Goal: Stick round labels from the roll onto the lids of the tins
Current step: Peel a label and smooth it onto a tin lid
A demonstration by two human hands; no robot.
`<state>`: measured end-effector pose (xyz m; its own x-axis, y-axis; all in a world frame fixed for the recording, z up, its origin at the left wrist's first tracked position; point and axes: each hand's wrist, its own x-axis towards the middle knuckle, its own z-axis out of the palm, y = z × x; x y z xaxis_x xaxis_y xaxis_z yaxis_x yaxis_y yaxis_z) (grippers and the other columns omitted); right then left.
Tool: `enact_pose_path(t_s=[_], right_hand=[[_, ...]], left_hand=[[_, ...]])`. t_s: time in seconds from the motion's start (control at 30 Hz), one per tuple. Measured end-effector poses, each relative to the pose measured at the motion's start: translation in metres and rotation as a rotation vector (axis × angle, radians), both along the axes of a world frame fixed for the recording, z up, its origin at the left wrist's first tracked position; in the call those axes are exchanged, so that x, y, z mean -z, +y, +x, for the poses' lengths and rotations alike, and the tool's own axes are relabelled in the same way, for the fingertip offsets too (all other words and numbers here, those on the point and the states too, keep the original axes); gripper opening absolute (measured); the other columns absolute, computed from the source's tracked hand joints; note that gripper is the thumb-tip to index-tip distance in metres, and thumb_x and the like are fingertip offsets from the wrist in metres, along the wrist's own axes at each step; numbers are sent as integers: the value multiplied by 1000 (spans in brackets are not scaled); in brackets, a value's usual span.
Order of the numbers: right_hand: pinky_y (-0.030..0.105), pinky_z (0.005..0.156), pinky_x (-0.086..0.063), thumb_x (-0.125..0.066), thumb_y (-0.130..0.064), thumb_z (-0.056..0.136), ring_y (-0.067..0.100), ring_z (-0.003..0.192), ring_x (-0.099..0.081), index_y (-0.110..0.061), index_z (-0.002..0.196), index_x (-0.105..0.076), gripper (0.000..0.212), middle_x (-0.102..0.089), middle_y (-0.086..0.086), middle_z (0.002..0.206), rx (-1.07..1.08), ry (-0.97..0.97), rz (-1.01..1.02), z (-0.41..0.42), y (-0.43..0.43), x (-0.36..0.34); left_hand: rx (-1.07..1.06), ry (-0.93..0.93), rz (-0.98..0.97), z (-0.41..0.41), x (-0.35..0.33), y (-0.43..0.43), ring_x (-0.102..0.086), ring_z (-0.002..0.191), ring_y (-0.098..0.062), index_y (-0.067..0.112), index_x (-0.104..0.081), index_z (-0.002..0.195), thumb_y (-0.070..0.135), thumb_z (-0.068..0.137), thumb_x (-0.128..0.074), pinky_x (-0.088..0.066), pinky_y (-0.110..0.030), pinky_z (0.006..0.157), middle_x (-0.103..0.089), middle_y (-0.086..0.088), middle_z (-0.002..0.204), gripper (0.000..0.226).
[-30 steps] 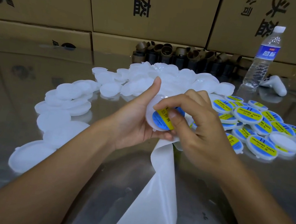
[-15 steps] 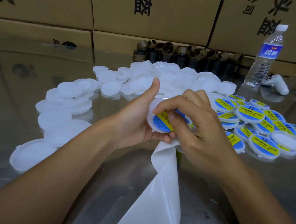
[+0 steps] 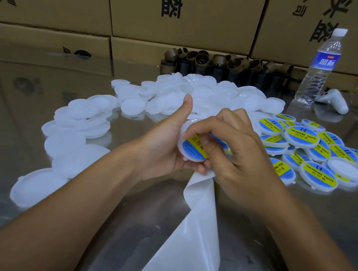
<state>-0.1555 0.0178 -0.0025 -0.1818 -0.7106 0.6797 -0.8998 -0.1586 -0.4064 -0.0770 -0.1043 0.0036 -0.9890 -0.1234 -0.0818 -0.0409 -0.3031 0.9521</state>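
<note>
Roughly midway — left hand (image 3: 163,147) gripping round white plastic lid (image 3: 191,159), right hand (image 3: 242,162) pinching blue-and-yellow round label (image 3: 191,148) onto it — bare white lids (image 3: 80,117) aplenty.

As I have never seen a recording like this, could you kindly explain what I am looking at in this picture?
There is no machine here: a person works with two bare hands, and the single camera sits on their head, looking forward and down. The left hand holds a white lid; the right hand has its thumb and forefinger curled onto the blue and yellow label on it. A white backing strip runs from under the hands toward the viewer. On the shiny metal table lie a pile of plain white lids, left and centre, and labelled lids at the right. Behind stand brown cardboard cores, a water bottle, a white handle-shaped object and cardboard boxes.
</note>
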Motion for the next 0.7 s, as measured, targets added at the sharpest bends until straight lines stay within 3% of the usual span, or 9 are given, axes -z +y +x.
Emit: enact_pose_path(t_s=[0.17, 0.53, 0.7], right_hand=[[18, 73, -34, -48, -6, 90, 13, 82, -38, -25, 95, -68, 27, -45, -3, 77, 19, 18, -2, -1, 0, 1], [21, 73, -34, -49, -8, 89, 14, 83, -38, -24, 98, -69, 27, -45, -5, 77, 71, 52, -9, -3, -1, 1], [21, 74, -34, -51, -10, 90, 15, 83, -38, -24, 101, -69, 25, -48, -1, 78, 103, 59, -19, -2, -1, 1]], left_hand=[[8, -7, -12, -1, 0, 0, -56, 72, -20, 9, -62, 100, 66, 92, -6, -52, -25, 58, -65, -9, 83, 80], [16, -3, -12, -2, 2, -1, -62, 73, -18, 10, -64, 100, 69, 89, -3, -55, -25, 59, -68, -10, 86, 86], [-16, 8, 17, -3, 3, -1, -61, 89, -25, 9, -66, 100, 75, 84, -1, -56, -29, 67, -69, -11, 91, 93]])
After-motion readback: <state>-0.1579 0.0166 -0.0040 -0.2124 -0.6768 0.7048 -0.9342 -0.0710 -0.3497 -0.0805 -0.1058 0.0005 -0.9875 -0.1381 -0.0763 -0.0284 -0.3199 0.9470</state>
